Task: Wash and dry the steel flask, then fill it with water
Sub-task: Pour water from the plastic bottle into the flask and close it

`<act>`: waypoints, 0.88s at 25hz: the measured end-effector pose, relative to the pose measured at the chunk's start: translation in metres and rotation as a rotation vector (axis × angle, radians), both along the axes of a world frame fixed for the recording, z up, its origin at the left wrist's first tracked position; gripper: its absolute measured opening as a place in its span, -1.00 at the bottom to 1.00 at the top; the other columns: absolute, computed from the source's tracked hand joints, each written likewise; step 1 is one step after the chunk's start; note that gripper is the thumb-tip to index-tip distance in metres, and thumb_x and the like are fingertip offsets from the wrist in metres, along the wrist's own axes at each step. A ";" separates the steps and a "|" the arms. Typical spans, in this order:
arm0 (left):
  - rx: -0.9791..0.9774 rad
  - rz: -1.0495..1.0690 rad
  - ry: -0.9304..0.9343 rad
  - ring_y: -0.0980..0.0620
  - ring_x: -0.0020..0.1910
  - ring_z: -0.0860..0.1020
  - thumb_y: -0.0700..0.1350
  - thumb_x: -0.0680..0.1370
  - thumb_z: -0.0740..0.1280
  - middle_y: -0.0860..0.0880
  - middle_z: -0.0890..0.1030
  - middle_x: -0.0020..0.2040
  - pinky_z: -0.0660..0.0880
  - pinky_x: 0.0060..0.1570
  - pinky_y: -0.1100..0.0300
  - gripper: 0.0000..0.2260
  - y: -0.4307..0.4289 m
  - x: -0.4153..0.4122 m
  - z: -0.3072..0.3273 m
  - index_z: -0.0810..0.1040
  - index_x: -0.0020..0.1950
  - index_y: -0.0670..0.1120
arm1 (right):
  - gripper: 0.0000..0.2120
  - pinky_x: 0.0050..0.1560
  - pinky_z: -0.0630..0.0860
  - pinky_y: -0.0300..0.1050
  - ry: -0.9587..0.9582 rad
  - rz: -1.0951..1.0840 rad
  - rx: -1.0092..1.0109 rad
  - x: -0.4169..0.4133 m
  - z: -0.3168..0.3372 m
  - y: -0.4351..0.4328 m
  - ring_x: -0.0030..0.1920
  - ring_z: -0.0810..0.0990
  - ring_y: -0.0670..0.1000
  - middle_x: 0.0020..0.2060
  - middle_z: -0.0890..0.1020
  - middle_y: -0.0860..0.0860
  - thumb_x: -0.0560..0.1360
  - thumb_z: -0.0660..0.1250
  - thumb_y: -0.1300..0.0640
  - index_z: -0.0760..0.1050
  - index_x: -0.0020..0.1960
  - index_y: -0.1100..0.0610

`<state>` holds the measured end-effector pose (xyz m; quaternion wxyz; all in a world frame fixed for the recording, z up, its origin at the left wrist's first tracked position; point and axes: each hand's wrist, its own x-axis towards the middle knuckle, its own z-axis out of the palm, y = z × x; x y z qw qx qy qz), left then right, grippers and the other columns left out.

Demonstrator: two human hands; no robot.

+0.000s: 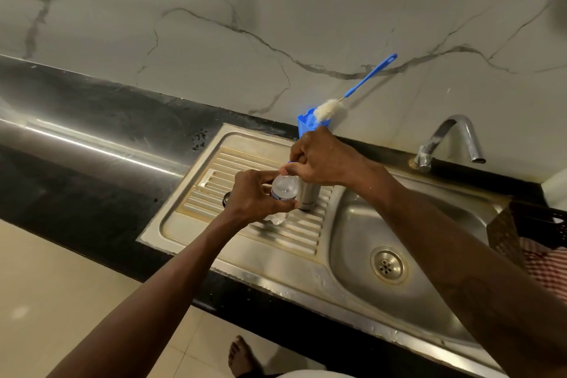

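Note:
A clear plastic water bottle (283, 190) with a label stands on the ribbed drainboard (254, 233); my left hand (256, 196) grips its body. My right hand (319, 159) pinches the bottle's blue cap from above. Just behind the bottle the steel flask (307, 196) stands upright on the drainboard, its top hidden under my right hand. A small dark round lid (227, 198) lies on the drainboard left of my left hand, mostly hidden.
A blue bottle brush (352, 92) leans in a blue holder (306, 123) against the marble wall. To the right are the sink basin (362, 224), its drain (388, 265) and the tap (451, 138). A dark basket (540, 224) with striped cloth sits far right.

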<state>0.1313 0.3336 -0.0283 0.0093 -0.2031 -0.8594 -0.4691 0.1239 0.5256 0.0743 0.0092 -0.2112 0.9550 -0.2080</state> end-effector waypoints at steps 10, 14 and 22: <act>0.055 -0.090 -0.078 0.17 -0.08 0.73 -0.07 0.28 0.73 0.16 0.75 -0.06 0.65 0.01 0.26 -0.55 -0.011 0.009 -0.014 0.75 0.14 -0.02 | -0.54 0.00 0.50 -0.26 -0.190 0.066 -0.032 0.019 -0.009 -0.002 -0.16 0.54 -0.37 -0.20 0.49 -0.42 0.51 0.52 0.03 0.56 0.39 -0.09; 0.030 -0.078 -0.055 0.19 -0.08 0.72 -0.06 0.28 0.73 0.14 0.74 -0.03 0.66 0.03 0.23 -0.50 -0.013 0.007 -0.019 0.73 0.19 -0.04 | -0.58 -0.14 0.44 -0.23 -0.059 0.001 0.023 0.019 -0.019 -0.006 -0.26 0.52 -0.15 -0.31 0.52 -0.25 0.50 0.49 -0.19 0.70 0.16 0.11; -0.048 -0.161 -0.181 0.06 -0.14 0.74 -0.10 0.26 0.70 0.05 0.77 -0.13 0.68 0.00 0.00 -0.65 -0.028 0.003 -0.036 0.75 0.00 -0.05 | -0.61 0.02 0.56 -0.26 -0.202 0.098 -0.093 0.019 -0.047 -0.009 -0.04 0.61 -0.21 -0.05 0.62 -0.22 0.48 0.46 0.39 0.69 0.17 0.00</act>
